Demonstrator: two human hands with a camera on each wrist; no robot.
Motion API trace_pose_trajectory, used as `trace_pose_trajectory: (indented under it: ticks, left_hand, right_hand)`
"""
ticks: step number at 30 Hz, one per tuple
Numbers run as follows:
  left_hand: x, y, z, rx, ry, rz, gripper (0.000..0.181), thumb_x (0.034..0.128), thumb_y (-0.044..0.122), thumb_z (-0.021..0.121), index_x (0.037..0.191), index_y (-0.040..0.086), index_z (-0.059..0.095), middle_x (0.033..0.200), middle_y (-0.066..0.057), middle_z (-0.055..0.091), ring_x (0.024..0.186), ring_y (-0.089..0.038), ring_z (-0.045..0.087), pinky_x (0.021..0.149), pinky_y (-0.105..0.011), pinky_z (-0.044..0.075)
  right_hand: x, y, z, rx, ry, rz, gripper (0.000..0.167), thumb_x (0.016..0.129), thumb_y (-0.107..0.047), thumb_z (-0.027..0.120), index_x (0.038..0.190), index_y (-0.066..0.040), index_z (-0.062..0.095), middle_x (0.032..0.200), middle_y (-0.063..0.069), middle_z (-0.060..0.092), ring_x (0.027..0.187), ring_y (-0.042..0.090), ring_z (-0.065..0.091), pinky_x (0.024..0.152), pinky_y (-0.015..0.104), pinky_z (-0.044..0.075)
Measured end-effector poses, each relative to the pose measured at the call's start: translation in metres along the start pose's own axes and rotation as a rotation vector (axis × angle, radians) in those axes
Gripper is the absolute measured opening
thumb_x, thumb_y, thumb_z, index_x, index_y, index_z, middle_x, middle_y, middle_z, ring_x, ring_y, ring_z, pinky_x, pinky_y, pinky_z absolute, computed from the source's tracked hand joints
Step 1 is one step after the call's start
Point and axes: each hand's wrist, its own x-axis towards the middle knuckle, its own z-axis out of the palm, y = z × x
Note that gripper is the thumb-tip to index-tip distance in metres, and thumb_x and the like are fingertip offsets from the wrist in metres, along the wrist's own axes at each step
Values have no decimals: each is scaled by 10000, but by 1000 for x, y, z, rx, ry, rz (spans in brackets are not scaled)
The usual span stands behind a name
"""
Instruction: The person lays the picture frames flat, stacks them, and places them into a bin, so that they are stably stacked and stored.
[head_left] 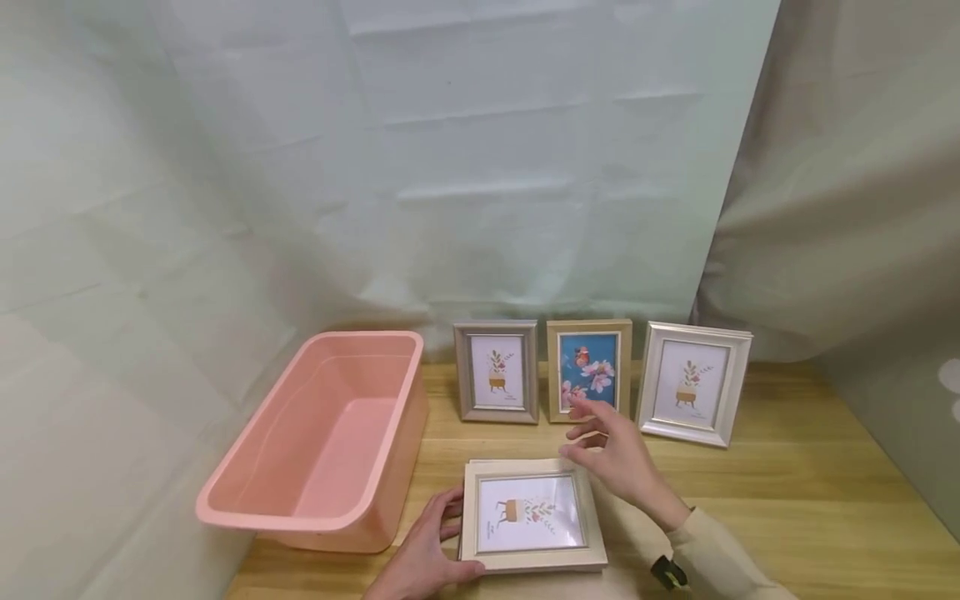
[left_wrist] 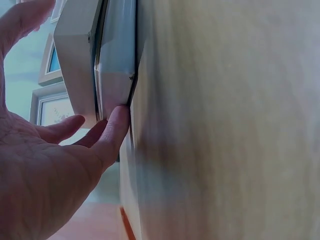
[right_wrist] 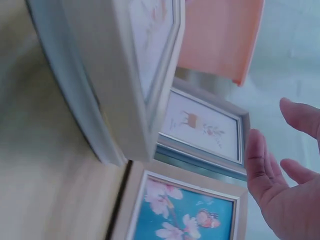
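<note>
Two stacked picture frames lie flat on the wooden table, the cream one (head_left: 470,517) on top with its plant picture turned sideways. My left hand (head_left: 429,546) is at the stack's left side, thumb on the near left corner; in the left wrist view, fingertips of the left hand (left_wrist: 55,165) touch the lower frame's edge (left_wrist: 114,82). Raised above the stack's far right corner is my right hand (head_left: 618,458), fingers loosely bent and holding nothing. The right wrist view shows the right hand (right_wrist: 290,195) apart from the stack (right_wrist: 112,95).
A pink basin (head_left: 408,450) stands at the left. Behind the stack, a grey-brown frame (head_left: 462,375), a gold frame (head_left: 553,367) with a bird and flowers, and a silver frame (head_left: 654,367) stand upright in a row before a pale cloth (head_left: 525,208).
</note>
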Motion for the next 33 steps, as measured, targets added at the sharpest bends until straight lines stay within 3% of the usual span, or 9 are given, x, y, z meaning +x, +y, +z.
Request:
trace_pose_trajectory:
  ticks: [6,7,9,11,13,15,18,27,33]
  left_hand:
    - [-1,-1,-1,-2,-3,12,1038,791,158,958,1623,-3,359,1550,-288,515,1353,-516,625,1039,-449,619]
    - [-1,-1,-1,-4,1,17,1033,793,159,955,1622,-5,360,1550,-295,517,1352,-521,624,1050,-474,614]
    - [-1,-1,-1,-20,11,22,1025,800,150,946,1623,-9,358,1549,-309,518,1354,-529,620,1073,-517,598]
    - [-2,-1,0,-52,21,24,1006,811,131,933,1625,-9,359,1551,-320,516,1361,-525,615,1092,-517,587]
    - [-3,-1,0,-89,27,30,987,825,110,921,1627,-12,359,1555,-331,509,1361,-512,611,1094,-459,592]
    - [-4,-1,0,-118,34,36,963,837,101,908,1626,-5,367,1558,-333,503,1358,-485,613,1069,-358,600]
    - [-6,-2,1,-161,46,51,930,850,92,892,1620,-4,380,1547,-348,494,1313,-437,637,994,-247,594]
    - [-11,1,0,-144,161,37,827,855,120,884,1578,67,486,1525,-337,516,1057,-270,671,857,-255,586]
    - [-13,3,-1,-146,178,32,795,862,140,875,1565,86,507,1556,-312,509,1087,-292,645,860,-268,578]
  right_hand:
    - [36,-9,3,-95,31,-52,720,830,39,897,1488,25,603,1278,234,718,931,274,785,826,308,671]
    - [42,-11,4,-115,29,-60,729,833,33,896,1497,28,594,1300,244,711,931,271,785,839,350,677]
    - [53,-13,5,-166,20,-72,751,844,4,899,1521,16,575,1353,249,702,943,283,799,1022,501,632]
    - [64,-14,6,-208,7,-81,760,857,-33,902,1537,0,562,1407,246,678,959,292,807,1195,688,455]
    - [73,-14,7,-224,-10,-86,778,871,-46,897,1560,-3,537,1448,259,638,977,312,802,1173,732,446]
    - [82,-14,8,-228,-19,-88,800,872,-38,896,1576,-12,517,1477,263,604,984,324,793,1122,671,520]
    - [95,-13,9,-233,-39,-82,849,876,-23,888,1617,-30,472,1543,254,542,1003,341,779,813,468,672]
    - [127,-17,13,-313,-135,18,915,944,-74,831,1709,-102,329,1714,242,370,1184,387,734,971,509,646]
    - [136,-18,16,-336,-160,61,881,972,-88,808,1711,-105,328,1718,243,370,1228,396,716,973,490,650]
